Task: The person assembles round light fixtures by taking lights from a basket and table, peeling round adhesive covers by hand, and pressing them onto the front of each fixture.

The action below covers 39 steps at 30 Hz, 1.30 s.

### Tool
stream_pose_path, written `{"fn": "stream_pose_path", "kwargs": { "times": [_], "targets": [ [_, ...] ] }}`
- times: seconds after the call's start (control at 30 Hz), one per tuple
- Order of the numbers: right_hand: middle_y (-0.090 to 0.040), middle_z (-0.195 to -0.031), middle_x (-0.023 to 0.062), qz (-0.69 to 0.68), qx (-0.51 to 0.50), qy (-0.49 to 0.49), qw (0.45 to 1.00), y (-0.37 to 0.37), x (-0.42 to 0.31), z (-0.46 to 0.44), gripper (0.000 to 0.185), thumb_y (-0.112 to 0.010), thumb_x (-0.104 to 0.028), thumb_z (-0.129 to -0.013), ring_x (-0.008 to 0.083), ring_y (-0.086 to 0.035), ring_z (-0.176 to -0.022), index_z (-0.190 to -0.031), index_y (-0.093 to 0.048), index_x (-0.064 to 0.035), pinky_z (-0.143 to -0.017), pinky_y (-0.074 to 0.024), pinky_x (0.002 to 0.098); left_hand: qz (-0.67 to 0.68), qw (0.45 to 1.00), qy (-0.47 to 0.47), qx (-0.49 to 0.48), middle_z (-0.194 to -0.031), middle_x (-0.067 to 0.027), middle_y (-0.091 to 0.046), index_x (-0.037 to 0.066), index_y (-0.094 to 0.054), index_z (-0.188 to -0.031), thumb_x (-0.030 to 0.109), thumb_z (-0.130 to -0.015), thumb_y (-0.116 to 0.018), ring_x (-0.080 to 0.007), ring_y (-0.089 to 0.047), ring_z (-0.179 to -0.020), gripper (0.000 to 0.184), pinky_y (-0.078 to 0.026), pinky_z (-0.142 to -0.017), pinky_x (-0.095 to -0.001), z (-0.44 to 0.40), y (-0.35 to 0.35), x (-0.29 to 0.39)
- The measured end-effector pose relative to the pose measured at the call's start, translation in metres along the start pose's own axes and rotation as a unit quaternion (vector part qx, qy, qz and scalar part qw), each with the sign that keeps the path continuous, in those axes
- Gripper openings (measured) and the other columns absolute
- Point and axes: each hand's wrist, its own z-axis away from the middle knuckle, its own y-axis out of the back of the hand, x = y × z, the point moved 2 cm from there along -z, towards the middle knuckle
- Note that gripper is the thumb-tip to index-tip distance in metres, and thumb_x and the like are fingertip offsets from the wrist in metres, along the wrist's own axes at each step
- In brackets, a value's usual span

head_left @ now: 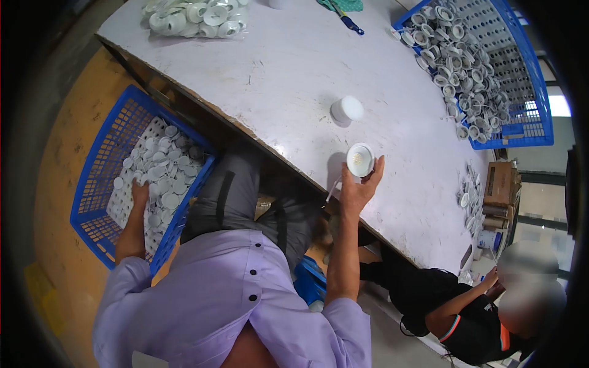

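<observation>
My right hand holds a small round white lamp housing above the table's near edge. Its open face is turned up and shows a pale disc with yellowish dots. A thin white wire hangs beside that hand. Down at the left, my left hand reaches into a blue plastic basket, among many white round parts with wires. Its fingertips are partly hidden by these parts, so their grip is unclear. Farther in on the table is a short stack of white round discs, apart from both hands.
A tipped blue basket spills many round lamp parts at the upper right. A clear bag of white parts and a blue-handled tool lie farther back. At the lower right sits another person, near more wired parts.
</observation>
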Motion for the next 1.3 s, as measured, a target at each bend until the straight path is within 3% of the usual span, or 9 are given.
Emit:
{"fn": "stream_pose_path", "kwargs": {
  "times": [0.1, 0.17, 0.27, 0.4, 0.57, 0.73, 0.9, 1.0, 1.3],
  "targets": [
    [-0.036, -0.133, 0.0224, -0.038, -0.038, 0.004, 0.999, -0.023, -0.022, 0.016, 0.088, -0.077, -0.008, -0.067, 0.0292, -0.041, -0.121, -0.137, -0.025, 0.0039, -0.099, -0.0358, 0.0359, 0.296, 0.923, -0.011, -0.244, -0.092, -0.0078, -0.065, 0.001, -0.059, -0.106, 0.012, -0.083, -0.061, -0.0133, -0.062, -0.075, 0.026, -0.049, -0.069, -0.0241, 0.081, 0.036, 0.205],
    [-0.038, -0.132, 0.0220, -0.076, -0.068, -0.001, 0.995, -0.039, -0.036, 0.029, 0.088, -0.077, -0.008, -0.066, 0.0291, -0.042, -0.121, -0.136, -0.026, 0.0043, -0.099, -0.0360, 0.0360, 0.389, 0.841, -0.096, -0.364, -0.100, -0.0095, -0.065, 0.000, -0.059, -0.107, 0.008, -0.086, -0.058, -0.0156, -0.063, -0.089, 0.023, -0.050, -0.074, -0.0259, 0.142, 0.072, 0.322],
    [-0.045, -0.128, 0.0210, -0.083, -0.109, 0.015, 0.991, -0.060, -0.046, 0.047, 0.081, -0.079, -0.009, -0.064, 0.0284, -0.045, -0.119, -0.131, -0.035, 0.0062, -0.099, -0.0368, 0.0353, 0.488, 0.689, -0.222, -0.487, -0.136, -0.0155, -0.039, 0.001, -0.035, -0.132, 0.000, -0.078, -0.065, -0.0224, -0.050, -0.117, 0.062, -0.049, -0.085, -0.0296, 0.187, 0.084, 0.409],
    [-0.047, -0.125, 0.0222, -0.085, -0.188, 0.075, 0.976, -0.070, -0.060, 0.063, 0.075, -0.078, -0.007, -0.064, 0.0312, -0.049, -0.115, -0.128, -0.040, 0.0042, -0.096, -0.0393, 0.0365, 0.513, 0.555, -0.211, -0.620, -0.136, -0.0156, -0.035, 0.004, -0.018, -0.140, 0.006, -0.069, -0.076, -0.0212, -0.041, -0.123, 0.092, -0.043, -0.094, -0.0343, 0.208, 0.068, 0.457],
    [-0.041, -0.134, 0.0217, -0.003, -0.273, 0.119, 0.955, -0.058, -0.076, 0.066, 0.073, -0.070, 0.003, -0.069, 0.0320, -0.041, -0.125, -0.133, -0.035, 0.0025, -0.097, -0.0403, 0.0370, 0.398, 0.666, -0.301, -0.554, -0.122, -0.0106, -0.050, 0.002, -0.034, -0.134, 0.008, -0.062, -0.080, -0.0167, -0.048, -0.114, 0.085, -0.041, -0.096, -0.0313, 0.204, 0.068, 0.463],
    [-0.048, -0.127, 0.0204, -0.085, -0.381, 0.042, 0.920, -0.047, -0.073, 0.040, 0.058, -0.065, 0.001, -0.075, 0.0270, -0.051, -0.114, -0.128, -0.043, 0.0012, -0.083, -0.0498, 0.0327, 0.455, 0.687, -0.231, -0.517, -0.121, -0.0087, -0.051, 0.002, -0.037, -0.132, 0.005, -0.061, -0.079, -0.0157, -0.049, -0.112, 0.082, -0.041, -0.095, -0.0307, 0.192, 0.056, 0.445],
    [-0.055, -0.073, 0.0043, -0.089, -0.008, -0.155, 0.984, -0.048, 0.001, -0.069, 0.033, -0.068, -0.023, -0.080, 0.0099, -0.053, -0.057, -0.096, -0.054, 0.0026, -0.048, -0.0430, 0.0210, 0.489, 0.662, -0.146, -0.549, -0.118, -0.0059, -0.051, 0.002, -0.037, -0.132, 0.002, -0.060, -0.080, -0.0144, -0.050, -0.109, 0.083, -0.042, -0.094, -0.0306, 0.187, 0.055, 0.434],
    [-0.052, -0.068, 0.0031, -0.107, -0.016, -0.306, 0.946, -0.059, -0.008, -0.099, 0.031, -0.068, -0.026, -0.080, 0.0095, -0.050, -0.054, -0.088, -0.053, -0.0002, -0.045, -0.0405, 0.0202, 0.508, 0.643, -0.106, -0.564, -0.116, -0.0038, -0.051, 0.003, -0.037, -0.131, 0.004, -0.057, -0.083, -0.0131, -0.050, -0.108, 0.087, -0.041, -0.094, -0.0297, 0.197, 0.054, 0.432],
    [-0.048, -0.063, 0.0010, -0.187, -0.031, -0.301, 0.935, -0.061, 0.022, -0.110, 0.025, -0.065, -0.024, -0.084, 0.0071, -0.044, -0.050, -0.078, -0.049, -0.0053, -0.041, -0.0342, 0.0194, 0.476, 0.655, -0.143, -0.569, -0.118, -0.0061, -0.051, 0.002, -0.034, -0.133, 0.000, -0.059, -0.080, -0.0146, -0.049, -0.111, 0.087, -0.043, -0.094, -0.0309, 0.204, 0.061, 0.428]
  ]
}}
